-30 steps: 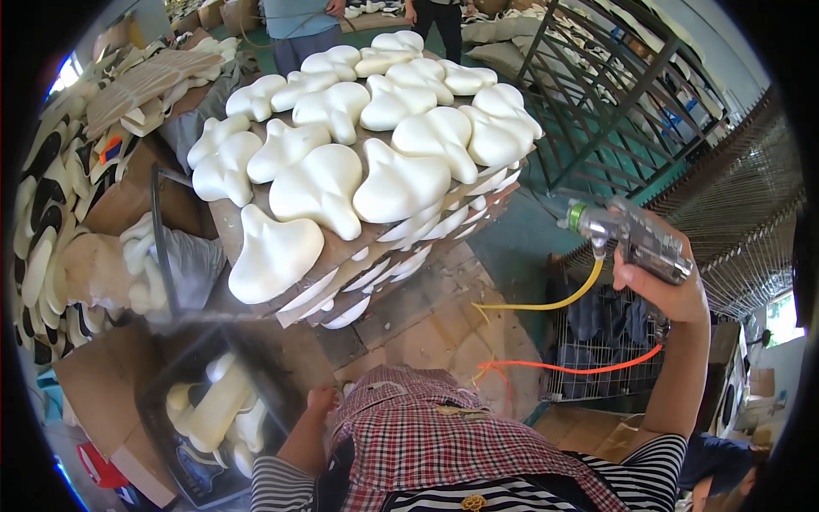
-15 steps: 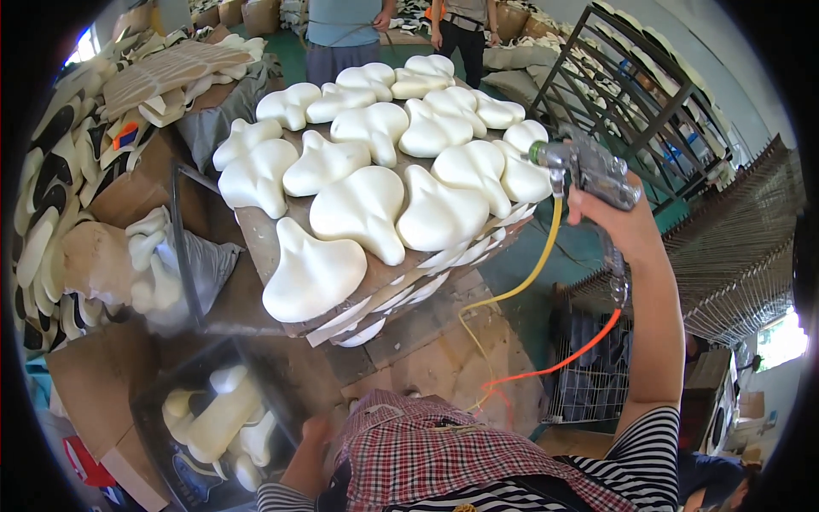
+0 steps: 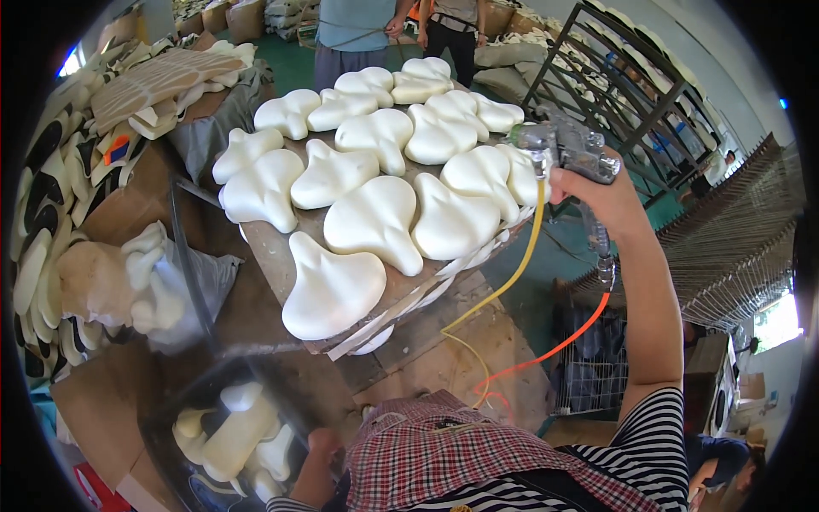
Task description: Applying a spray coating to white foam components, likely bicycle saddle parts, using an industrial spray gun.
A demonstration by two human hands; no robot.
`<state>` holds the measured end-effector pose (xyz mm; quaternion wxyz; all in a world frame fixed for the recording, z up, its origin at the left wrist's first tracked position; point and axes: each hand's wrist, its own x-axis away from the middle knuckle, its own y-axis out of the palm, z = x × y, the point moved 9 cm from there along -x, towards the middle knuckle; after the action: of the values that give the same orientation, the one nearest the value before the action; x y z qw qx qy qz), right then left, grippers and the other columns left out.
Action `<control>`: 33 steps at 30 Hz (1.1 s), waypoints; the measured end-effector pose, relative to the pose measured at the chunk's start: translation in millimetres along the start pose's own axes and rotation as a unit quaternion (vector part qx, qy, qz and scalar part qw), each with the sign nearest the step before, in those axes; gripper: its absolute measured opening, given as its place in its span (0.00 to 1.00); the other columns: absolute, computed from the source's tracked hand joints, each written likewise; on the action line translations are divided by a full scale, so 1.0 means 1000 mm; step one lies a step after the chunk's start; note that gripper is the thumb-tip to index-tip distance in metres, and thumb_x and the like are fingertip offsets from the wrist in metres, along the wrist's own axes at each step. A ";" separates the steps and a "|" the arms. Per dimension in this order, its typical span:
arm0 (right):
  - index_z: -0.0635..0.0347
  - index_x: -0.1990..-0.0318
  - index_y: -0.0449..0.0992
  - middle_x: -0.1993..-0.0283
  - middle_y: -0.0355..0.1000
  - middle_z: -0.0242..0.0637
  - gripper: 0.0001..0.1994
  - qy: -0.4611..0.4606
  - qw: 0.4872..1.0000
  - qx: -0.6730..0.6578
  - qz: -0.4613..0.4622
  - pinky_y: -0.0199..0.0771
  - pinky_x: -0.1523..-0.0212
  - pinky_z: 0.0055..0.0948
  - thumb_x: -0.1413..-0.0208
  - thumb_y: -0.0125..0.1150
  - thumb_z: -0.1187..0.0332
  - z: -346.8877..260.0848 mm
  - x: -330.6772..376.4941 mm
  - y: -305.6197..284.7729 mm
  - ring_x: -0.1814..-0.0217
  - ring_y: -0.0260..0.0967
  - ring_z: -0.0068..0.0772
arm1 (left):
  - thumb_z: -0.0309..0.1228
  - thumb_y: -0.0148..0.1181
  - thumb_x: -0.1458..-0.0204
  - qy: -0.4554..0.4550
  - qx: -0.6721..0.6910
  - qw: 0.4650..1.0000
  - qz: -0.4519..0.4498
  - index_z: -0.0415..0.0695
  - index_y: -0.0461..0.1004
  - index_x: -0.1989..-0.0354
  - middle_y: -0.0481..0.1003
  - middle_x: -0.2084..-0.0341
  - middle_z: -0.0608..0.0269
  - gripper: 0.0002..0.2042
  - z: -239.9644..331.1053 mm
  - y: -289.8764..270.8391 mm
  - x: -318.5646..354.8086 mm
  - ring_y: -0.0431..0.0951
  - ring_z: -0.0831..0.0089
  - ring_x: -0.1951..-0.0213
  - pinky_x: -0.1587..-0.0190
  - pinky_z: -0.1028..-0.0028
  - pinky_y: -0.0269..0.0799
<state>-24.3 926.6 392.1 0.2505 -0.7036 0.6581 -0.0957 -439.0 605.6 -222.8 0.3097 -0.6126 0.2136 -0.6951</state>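
My right hand (image 3: 597, 196) is wrapped round the grip of a spray gun (image 3: 570, 147), raised at the right edge of a stack of boards. A yellow hose (image 3: 522, 271) hangs from the gun's front and an orange hose (image 3: 570, 341) from the bottom of its grip. The nozzle points left, over several cream-white, saddle-shaped foam pads (image 3: 371, 220) laid in rows on the top board (image 3: 275, 256). Whether spray is coming out cannot be seen. My left hand (image 3: 324, 442) hangs low beside my checked apron, touching none of the pads; its fingers are hard to make out.
Below left stands a dark bin (image 3: 166, 427) with foam pieces. A plastic bag (image 3: 209, 277) of more pieces lies behind it, near piled pads (image 3: 51, 196). Two people (image 3: 354, 34) stand beyond the stack. A metal rack (image 3: 589, 94) and wire racks (image 3: 734, 247) rise on the right.
My right hand and the spray gun have shifted slightly left and up. The nearest pads now appear farther right and lower in view. My left hand remains low.
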 end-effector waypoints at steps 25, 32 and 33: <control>0.67 0.59 0.75 0.74 0.74 0.32 0.12 0.026 0.999 0.044 0.004 0.73 0.68 0.23 0.51 0.65 0.73 -0.017 0.058 0.011 0.73 0.71 0.21 | 0.42 0.61 0.59 0.025 -0.022 0.999 -0.033 0.51 0.83 0.72 0.81 0.71 0.62 0.11 -0.053 0.042 -0.023 0.82 0.61 0.65 0.65 0.62 0.77; 0.61 0.43 0.71 0.65 0.76 0.35 0.24 -0.144 0.977 0.126 -0.094 0.74 0.64 0.25 0.51 0.63 0.71 -0.034 0.120 0.028 0.68 0.73 0.22 | 0.41 0.61 0.56 0.072 -0.032 0.997 -0.001 0.50 0.83 0.71 0.81 0.67 0.58 0.10 -0.036 0.041 -0.054 0.81 0.60 0.62 0.63 0.59 0.76; 0.62 0.42 0.70 0.64 0.76 0.35 0.25 -0.109 0.985 0.100 -0.094 0.74 0.63 0.25 0.51 0.63 0.72 -0.031 0.124 0.028 0.67 0.73 0.22 | 0.41 0.61 0.56 0.066 -0.036 0.997 0.000 0.50 0.83 0.71 0.81 0.67 0.57 0.10 -0.031 0.039 -0.054 0.81 0.60 0.62 0.63 0.59 0.76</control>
<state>-49.1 798.7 381.1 0.3799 -0.7396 0.5452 -0.1072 -460.1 612.6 -292.8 0.2727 -0.5762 0.2585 -0.7258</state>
